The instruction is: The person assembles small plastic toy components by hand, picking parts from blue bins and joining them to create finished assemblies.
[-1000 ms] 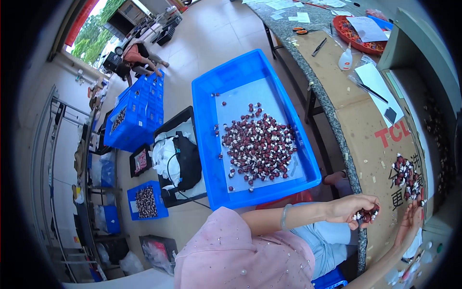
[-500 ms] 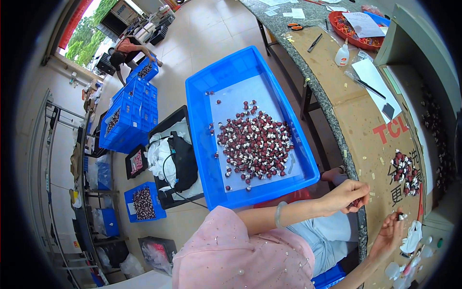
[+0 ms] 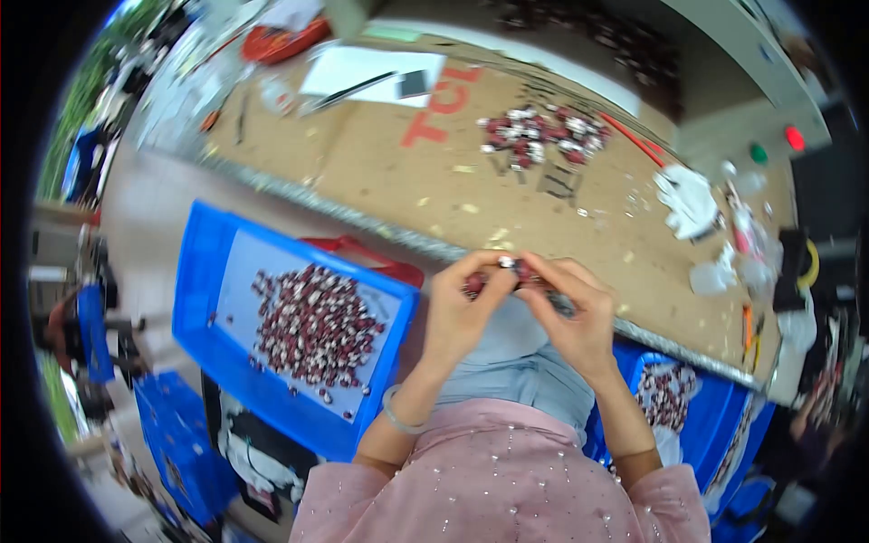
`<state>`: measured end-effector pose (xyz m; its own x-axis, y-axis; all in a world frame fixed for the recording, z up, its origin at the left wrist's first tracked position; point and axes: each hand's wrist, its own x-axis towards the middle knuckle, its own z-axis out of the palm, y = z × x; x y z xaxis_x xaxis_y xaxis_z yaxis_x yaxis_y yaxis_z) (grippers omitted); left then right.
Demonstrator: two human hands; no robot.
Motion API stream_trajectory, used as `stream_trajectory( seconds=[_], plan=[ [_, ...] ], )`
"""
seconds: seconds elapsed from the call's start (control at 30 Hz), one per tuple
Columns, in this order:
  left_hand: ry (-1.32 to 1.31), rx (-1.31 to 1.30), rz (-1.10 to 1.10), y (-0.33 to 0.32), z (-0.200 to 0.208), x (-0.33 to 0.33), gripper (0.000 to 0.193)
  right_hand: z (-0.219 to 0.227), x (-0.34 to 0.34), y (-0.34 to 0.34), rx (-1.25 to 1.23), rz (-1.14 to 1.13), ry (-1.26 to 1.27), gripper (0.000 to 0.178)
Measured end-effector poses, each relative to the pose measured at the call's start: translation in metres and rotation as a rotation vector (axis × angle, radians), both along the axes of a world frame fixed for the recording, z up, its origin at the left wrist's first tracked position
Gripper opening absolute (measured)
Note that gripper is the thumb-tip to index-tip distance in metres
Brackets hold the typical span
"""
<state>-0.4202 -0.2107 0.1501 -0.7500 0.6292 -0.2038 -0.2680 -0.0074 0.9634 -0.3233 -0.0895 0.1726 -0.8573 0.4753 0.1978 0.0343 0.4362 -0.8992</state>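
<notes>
The head view has swung round since the earlier frames: the cardboard-covered bench [image 3: 353, 172], which ran down the right side, now stretches across the top, and the large blue bin [image 3: 187, 290] stands on the left. More of a second blue bin [image 3: 615, 362] shows to the right of the lap. The heap of dark-red and white pieces [image 3: 317, 326] lies in the large bin, and the smaller pile [image 3: 543, 136] is on the cardboard, beyond the hands. Half a second ago the hands were apart; now they meet at the bench's near edge, above the lap, elbows bent and forearms angled inward. The left hand [image 3: 460, 312] curls around a few dark-red balls [image 3: 473, 285], thumb and forefinger forward. The right hand [image 3: 579, 312] pinches toward it, and between their fingertips sits a small white-and-red piece [image 3: 507, 262]; which hand grips it is unclear.
</notes>
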Motion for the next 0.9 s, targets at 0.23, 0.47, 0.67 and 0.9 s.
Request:
stream_trajectory(
  seconds=[0.23,0.47,0.67,0.9],
  plan=[
    [-0.005,0.063,-0.114,0.017,0.000,0.012,0.020,-0.014,0.020,0.011,-0.737,-0.100,0.141,0.028],
    [-0.026,0.075,-0.113,0.016,-0.007,0.013,0.025,-0.023,0.019,0.005,-0.472,-0.259,0.203,0.025],
    [0.019,0.039,-0.107,0.017,-0.007,0.010,0.030,-0.028,0.019,0.004,-0.150,-0.323,0.202,0.029],
    [0.256,-0.016,-0.078,0.018,-0.005,0.009,0.028,-0.021,0.018,0.005,0.123,-0.311,0.229,0.030]
  ],
)
